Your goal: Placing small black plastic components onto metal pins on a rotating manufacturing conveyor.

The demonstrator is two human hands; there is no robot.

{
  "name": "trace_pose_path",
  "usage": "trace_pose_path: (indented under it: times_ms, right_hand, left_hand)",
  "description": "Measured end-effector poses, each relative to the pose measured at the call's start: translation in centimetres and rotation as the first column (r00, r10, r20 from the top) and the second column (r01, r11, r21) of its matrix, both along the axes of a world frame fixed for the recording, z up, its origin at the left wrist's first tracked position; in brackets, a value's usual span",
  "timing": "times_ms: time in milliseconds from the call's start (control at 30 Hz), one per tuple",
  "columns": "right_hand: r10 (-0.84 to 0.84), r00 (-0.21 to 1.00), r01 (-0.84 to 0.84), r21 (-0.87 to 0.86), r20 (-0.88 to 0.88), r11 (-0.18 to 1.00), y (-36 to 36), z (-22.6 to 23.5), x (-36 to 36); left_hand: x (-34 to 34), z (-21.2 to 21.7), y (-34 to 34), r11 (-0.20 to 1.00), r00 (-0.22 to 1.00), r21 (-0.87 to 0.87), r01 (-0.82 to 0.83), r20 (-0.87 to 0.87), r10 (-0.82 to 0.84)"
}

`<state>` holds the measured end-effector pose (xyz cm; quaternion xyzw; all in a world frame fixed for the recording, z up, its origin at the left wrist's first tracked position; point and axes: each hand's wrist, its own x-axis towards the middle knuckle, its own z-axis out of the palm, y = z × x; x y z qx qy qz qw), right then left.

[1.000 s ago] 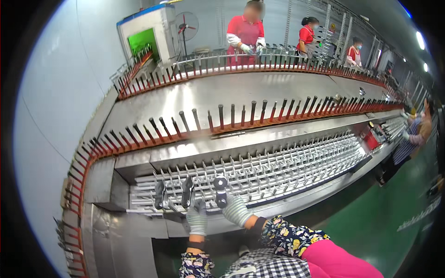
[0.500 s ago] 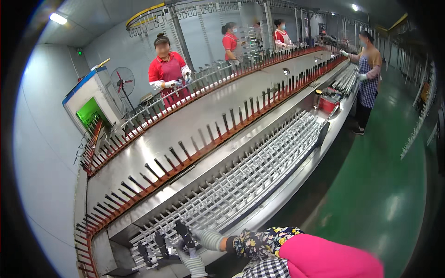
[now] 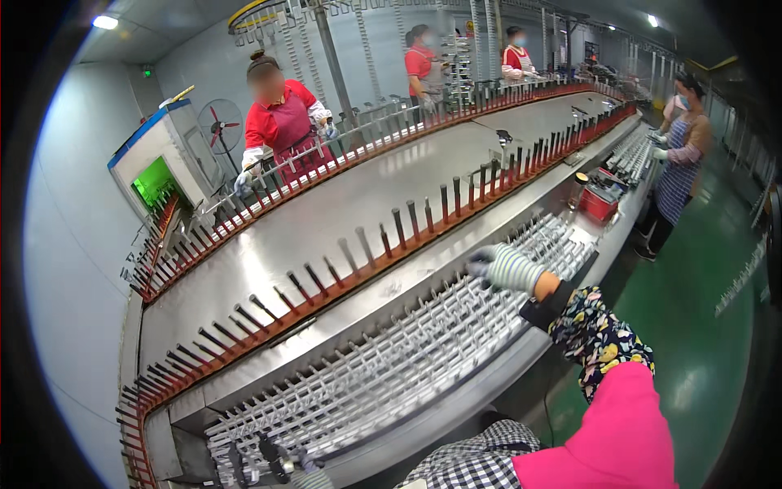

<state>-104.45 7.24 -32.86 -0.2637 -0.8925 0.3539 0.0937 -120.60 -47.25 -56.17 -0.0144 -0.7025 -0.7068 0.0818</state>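
Note:
My right hand (image 3: 511, 267), in a grey-and-white striped glove with grey fingertips, reaches over the upper part of a rack of silvery metal rods (image 3: 391, 350). Motion smears its fingers, and no held item shows. At the lower edge, my left hand (image 3: 309, 473) is in a similar glove, partly cut off by the picture's rim. It is beside a black part (image 3: 273, 458) lying on the rods, and its grip is hidden. Another black part (image 3: 237, 463) lies just left of that one.
Beyond the rods runs a red-brown conveyor track (image 3: 358, 281) with upright dark pins, looping round a steel table (image 3: 326, 236). A red box (image 3: 600, 204) and a dark jar (image 3: 577, 189) stand at the right end. Several co-workers are along the line; one person (image 3: 684, 155) stands right.
My right hand has moved from the black parts at lower left up and right, over the rods. My left hand has stayed low near the black parts. The view has shifted slightly.

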Motion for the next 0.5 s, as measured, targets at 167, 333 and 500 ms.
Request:
trace_pose_path:
  times_ms: [167,333,500]
  right_hand:
    - [-0.243,0.970,0.235,-0.169,-0.030,0.957,17.6,-3.4,0.1]
    - [-0.460,0.872,0.320,-0.517,-0.166,0.794,28.0,-8.8,-7.7]
    - [-0.394,0.705,0.355,-0.188,-0.590,0.916,36.2,-17.8,-14.3]
  left_hand:
    - [2.8,5.8,6.8,0.667,0.978,-0.716,-0.205,-0.173,0.115]
    - [0.6,0.2,0.6,0.861,0.877,-0.222,-0.457,0.051,0.478]
    - [4.4,1.1,-2.7,0.575,0.818,-0.647,-0.501,-0.137,0.558]
